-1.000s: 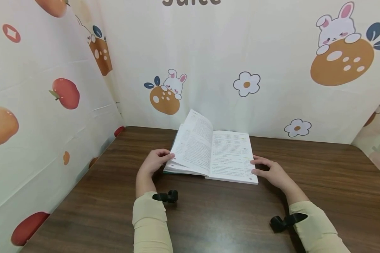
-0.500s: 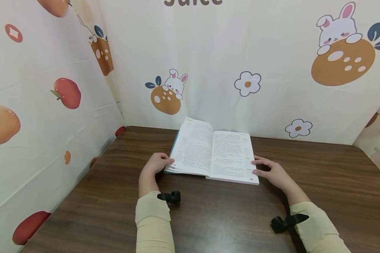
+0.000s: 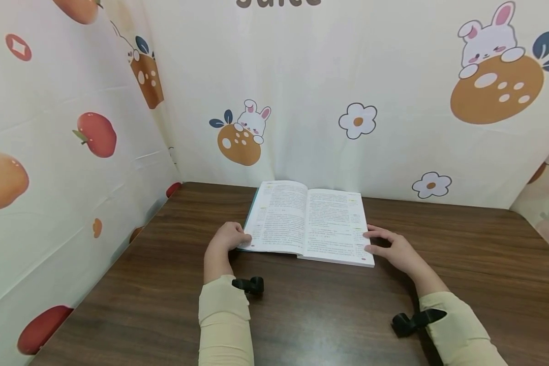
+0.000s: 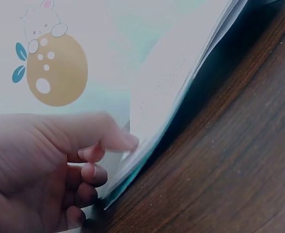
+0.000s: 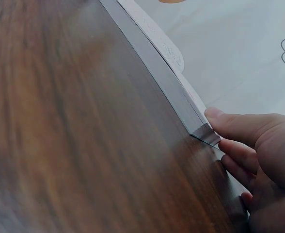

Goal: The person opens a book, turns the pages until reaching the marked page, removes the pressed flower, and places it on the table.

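An open book with printed pages lies on the table, its teal cover showing along the left edge. My left hand is at the book's lower left corner. In the left wrist view its thumb presses on the page margin, with the other fingers curled beside the cover edge. My right hand holds the lower right side of the book. The right wrist view shows that thumb on top of the page block and the fingers at its side.
The brown wooden table reaches back to a white curtain printed with rabbits, fruit and flowers. Another printed curtain hangs along the left. Black wrist cameras are strapped over pale sleeves.
The raised left page has come down flat onto the left side of the book. My left hand has moved slightly right and down with it; the right hand has stayed in place.
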{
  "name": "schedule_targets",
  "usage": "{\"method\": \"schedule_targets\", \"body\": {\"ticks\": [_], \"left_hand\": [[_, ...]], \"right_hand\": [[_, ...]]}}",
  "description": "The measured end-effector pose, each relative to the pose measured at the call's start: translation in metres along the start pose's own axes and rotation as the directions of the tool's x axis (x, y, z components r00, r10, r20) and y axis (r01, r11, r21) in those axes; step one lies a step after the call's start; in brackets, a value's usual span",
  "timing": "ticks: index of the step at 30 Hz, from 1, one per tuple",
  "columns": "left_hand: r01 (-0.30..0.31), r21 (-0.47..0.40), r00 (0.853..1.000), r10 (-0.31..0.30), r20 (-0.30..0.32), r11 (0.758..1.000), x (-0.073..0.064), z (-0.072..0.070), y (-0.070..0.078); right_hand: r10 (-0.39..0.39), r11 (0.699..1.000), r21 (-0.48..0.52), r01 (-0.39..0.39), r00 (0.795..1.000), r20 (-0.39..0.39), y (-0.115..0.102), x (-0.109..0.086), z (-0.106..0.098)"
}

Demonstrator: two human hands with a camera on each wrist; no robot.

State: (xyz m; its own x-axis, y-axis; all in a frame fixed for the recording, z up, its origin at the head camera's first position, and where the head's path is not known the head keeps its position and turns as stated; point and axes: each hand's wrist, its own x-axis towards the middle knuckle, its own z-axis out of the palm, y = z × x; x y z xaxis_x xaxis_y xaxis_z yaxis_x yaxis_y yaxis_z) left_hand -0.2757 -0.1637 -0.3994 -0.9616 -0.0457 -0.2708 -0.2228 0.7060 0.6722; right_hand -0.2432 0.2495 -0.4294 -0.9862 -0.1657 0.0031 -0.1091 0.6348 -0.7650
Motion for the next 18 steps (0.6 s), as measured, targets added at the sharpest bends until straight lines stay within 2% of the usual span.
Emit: {"method": "schedule_targets", "body": {"ticks": [5,9,11,13,15,18], "left_hand": [[-0.012,0.004,1.000,0.012,0.000,1.000,0.000,0.000,0.001],[-0.055,0.011,0.998,0.055,-0.009,0.998,0.000,0.002,0.006],[-0.075,0.004,0.997,0.075,-0.029,0.997,0.000,0.003,0.010],[-0.113,-0.031,0.991,0.111,-0.075,0.993,0.003,0.004,0.013],[-0.169,-0.091,0.977,0.154,-0.148,0.981,0.004,0.005,0.018],[-0.290,-0.166,0.932,0.239,-0.272,0.943,0.006,0.007,0.025]], "right_hand": [[-0.011,1.000,0.003,0.011,1.000,0.005,-0.001,0.000,0.000],[-0.048,0.999,-0.004,0.048,0.999,0.022,-0.001,0.000,-0.001],[-0.082,0.996,-0.016,0.083,0.996,0.040,0.000,-0.001,-0.002],[-0.121,0.992,-0.014,0.122,0.991,0.066,0.002,-0.001,-0.003],[-0.152,0.988,-0.010,0.154,0.984,0.094,0.004,-0.001,-0.004],[-0.179,0.984,0.015,0.179,0.974,0.140,0.006,-0.002,-0.006]]}}
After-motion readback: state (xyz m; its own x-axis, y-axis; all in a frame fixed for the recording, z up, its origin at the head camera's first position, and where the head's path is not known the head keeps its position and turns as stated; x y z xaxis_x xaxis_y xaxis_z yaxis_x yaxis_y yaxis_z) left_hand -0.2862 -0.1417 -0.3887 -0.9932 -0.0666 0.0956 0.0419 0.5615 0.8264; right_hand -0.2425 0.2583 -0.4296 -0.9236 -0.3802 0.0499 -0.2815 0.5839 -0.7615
